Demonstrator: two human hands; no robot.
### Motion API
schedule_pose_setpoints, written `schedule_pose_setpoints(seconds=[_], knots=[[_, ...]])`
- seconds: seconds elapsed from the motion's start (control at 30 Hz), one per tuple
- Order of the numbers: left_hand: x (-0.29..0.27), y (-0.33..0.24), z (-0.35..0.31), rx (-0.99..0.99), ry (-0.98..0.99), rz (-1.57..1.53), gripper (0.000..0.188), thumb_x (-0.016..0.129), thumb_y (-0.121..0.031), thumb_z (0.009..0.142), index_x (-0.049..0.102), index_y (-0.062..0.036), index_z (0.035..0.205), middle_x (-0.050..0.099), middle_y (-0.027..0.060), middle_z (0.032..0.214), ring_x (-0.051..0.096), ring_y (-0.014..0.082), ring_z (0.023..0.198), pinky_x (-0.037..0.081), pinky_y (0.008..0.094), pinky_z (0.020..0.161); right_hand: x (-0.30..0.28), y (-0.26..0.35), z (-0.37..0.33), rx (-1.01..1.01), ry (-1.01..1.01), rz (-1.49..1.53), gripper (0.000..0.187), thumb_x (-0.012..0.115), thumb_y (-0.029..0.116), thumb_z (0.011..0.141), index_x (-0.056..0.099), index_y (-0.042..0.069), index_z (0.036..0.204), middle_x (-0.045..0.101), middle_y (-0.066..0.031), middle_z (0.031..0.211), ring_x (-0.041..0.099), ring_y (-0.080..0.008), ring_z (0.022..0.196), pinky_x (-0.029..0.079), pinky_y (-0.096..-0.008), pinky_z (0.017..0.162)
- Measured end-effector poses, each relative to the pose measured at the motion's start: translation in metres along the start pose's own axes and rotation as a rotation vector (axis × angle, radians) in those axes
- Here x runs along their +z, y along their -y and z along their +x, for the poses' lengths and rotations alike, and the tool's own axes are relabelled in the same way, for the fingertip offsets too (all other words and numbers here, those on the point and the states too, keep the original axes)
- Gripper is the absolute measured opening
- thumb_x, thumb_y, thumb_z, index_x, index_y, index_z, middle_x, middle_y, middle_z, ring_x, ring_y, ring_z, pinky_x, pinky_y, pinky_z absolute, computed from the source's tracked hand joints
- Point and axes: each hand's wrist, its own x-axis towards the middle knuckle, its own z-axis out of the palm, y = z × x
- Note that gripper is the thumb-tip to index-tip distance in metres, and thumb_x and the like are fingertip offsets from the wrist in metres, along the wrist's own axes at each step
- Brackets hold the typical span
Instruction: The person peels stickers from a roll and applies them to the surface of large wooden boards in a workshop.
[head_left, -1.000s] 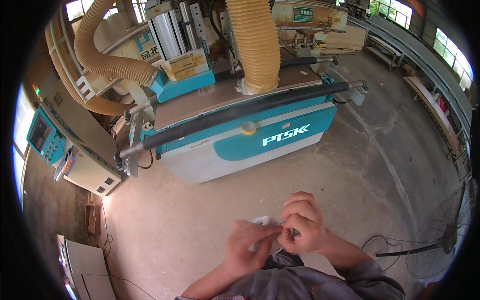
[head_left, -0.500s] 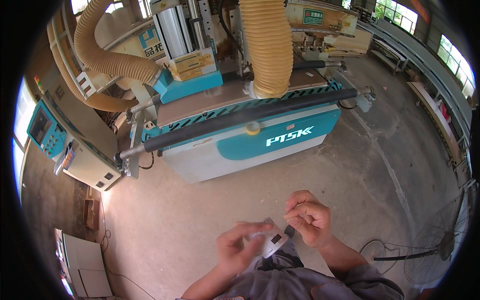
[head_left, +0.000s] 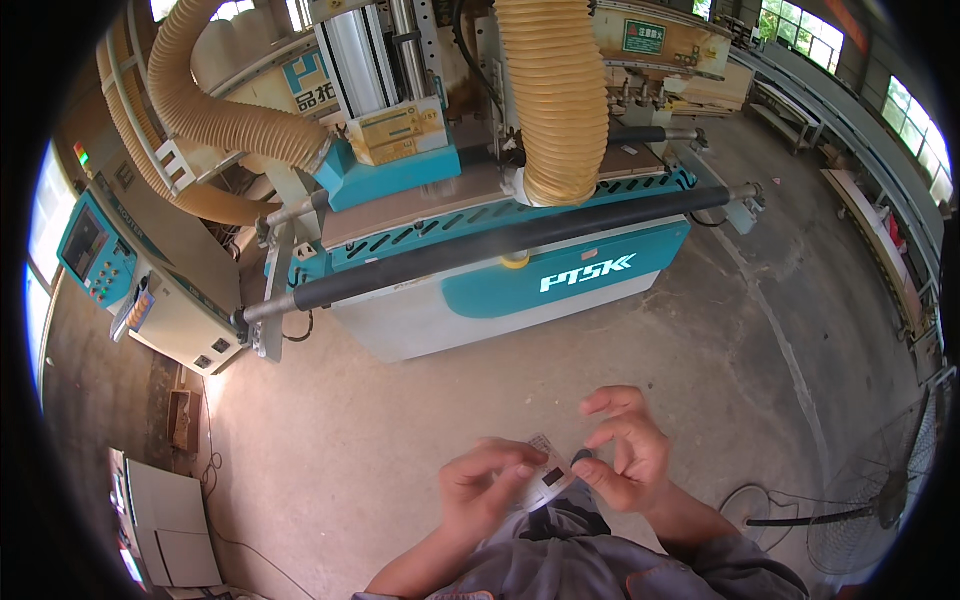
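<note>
In front of my waist, my left hand (head_left: 487, 485) pinches a small whitish printed label (head_left: 548, 484) between thumb and fingers. The label carries a grid of fine print and a dark square, and its lower edge looks curved. Just right of it is my right hand (head_left: 630, 455), its fingers curved and spread apart from the thumb, with nothing visible between them. A small dark shape, possibly the toe of a shoe, shows beside my right thumb; I cannot tell exactly what it is.
Ahead stands a teal and white woodworking machine (head_left: 500, 300) with a long black roller (head_left: 520, 238) and ribbed beige hoses (head_left: 553, 100). Its control cabinet (head_left: 180, 300) is at left. A floor fan (head_left: 870, 510) is at lower right, a white cabinet (head_left: 175, 520) at lower left, and a cable crosses the floor.
My right hand's fingers have parted from their pinch and spread. My left fingers have settled on the label's edge. The view has shifted slightly.
</note>
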Motion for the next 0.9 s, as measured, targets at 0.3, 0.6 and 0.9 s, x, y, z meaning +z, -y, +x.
schedule_pose_setpoints(seconds=[0.3, 0.6, 0.9], knots=[[-0.013, -0.005, 0.046, 0.069, 0.009, 0.252, 0.012, 0.071, 0.004, 0.081, 0.068, -0.0031, 0.089, 0.073, 0.0103, 0.093, 0.064, 0.0193, 0.085, 0.046, 0.0328, 0.082, 0.022, 0.0, 0.051, 0.067, 0.183, -0.106, 0.017, 0.078, 0.002, 0.074, 0.069, 0.006, 0.088, 0.055, -0.0186, 0.123, 0.053, -0.029, 0.114, 0.043, -0.036, 0.093], [-0.028, -0.002, 0.088, 0.448, 0.017, 0.911, 0.018, 0.075, 0.0, 0.069, 0.067, -0.0097, 0.081, 0.07, 0.0007, 0.08, 0.059, 0.0172, 0.065, 0.038, 0.0327, 0.074, 0.031, -0.026, 0.074, 0.077, 0.198, -0.27, 0.012, 0.072, 0.002, 0.077, 0.061, 0.006, 0.081, 0.057, -0.0108, 0.121, 0.053, -0.03, 0.113, 0.047, -0.0384, 0.092], [-0.05, 0.008, 0.103, 0.451, 0.246, 1.094, 0.022, 0.079, -0.011, 0.072, 0.067, -0.0069, 0.091, 0.07, 0.0056, 0.086, 0.063, 0.0243, 0.073, 0.047, 0.0383, 0.073, 0.035, -0.061, 0.062, 0.123, 0.222, -0.246, 0.015, 0.074, 0.004, 0.079, 0.059, 0.006, 0.08, 0.058, -0.0088, 0.12, 0.053, -0.0294, 0.113, 0.042, -0.0383, 0.097]])
